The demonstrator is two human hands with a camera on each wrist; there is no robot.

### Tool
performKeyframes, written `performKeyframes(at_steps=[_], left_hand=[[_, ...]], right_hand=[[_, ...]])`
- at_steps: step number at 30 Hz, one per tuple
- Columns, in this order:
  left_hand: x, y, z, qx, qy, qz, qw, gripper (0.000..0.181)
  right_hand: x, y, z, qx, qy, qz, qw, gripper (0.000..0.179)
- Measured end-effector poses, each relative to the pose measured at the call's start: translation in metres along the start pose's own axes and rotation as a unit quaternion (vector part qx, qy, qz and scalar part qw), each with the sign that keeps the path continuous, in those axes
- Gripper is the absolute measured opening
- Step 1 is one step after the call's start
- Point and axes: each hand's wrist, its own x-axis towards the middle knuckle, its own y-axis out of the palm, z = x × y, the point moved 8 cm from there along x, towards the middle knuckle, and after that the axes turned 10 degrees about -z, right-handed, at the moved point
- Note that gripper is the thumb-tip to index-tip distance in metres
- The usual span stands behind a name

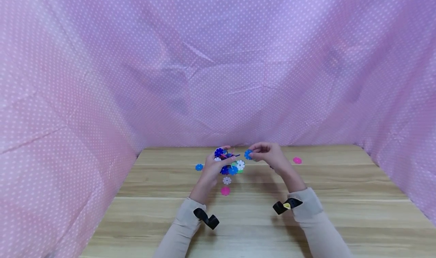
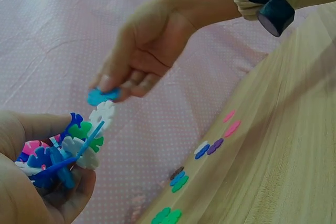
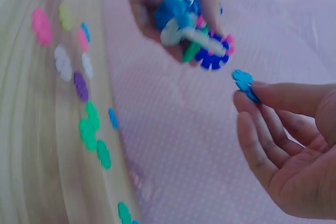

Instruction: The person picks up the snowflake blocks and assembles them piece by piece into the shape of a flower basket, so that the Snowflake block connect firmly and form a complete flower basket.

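My left hand (image 1: 212,171) holds a cluster of interlocked plastic snowflake discs (image 2: 58,163) in dark blue, light blue, white, green and pink. The thumb and fingers wrap its sides, and parts of it are hidden in the palm. To its right, my right hand (image 1: 273,158) pinches one light blue snowflake disc (image 3: 243,82) between thumb and fingertips. In the head and right wrist views a gap shows between that disc and the cluster. A white disc (image 2: 102,115) sticks out from the cluster towards it. Both hands are raised above the table.
Loose discs lie on the wooden table (image 1: 252,231): a blue one (image 1: 199,167) at left, a white one (image 1: 226,180) and a pink one (image 1: 225,191) in front, another pink disc (image 1: 297,160) at right. Several green discs (image 3: 89,127) lie among them. Pink dotted cloth (image 1: 221,80) surrounds the table.
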Motion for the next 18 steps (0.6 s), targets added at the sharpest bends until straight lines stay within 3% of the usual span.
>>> performKeyframes(at_steps=[7, 18], left_hand=[[-0.001, 0.001, 0.001, 0.003, 0.005, -0.008, 1.0, 0.058], [-0.005, 0.002, -0.003, -0.008, 0.014, -0.015, 0.9997, 0.052]], right_hand=[[-0.007, 0.007, 0.014, 0.005, -0.051, -0.043, 0.9978, 0.021], [-0.011, 0.015, 0.015, 0.009, -0.073, -0.063, 0.9953, 0.02]])
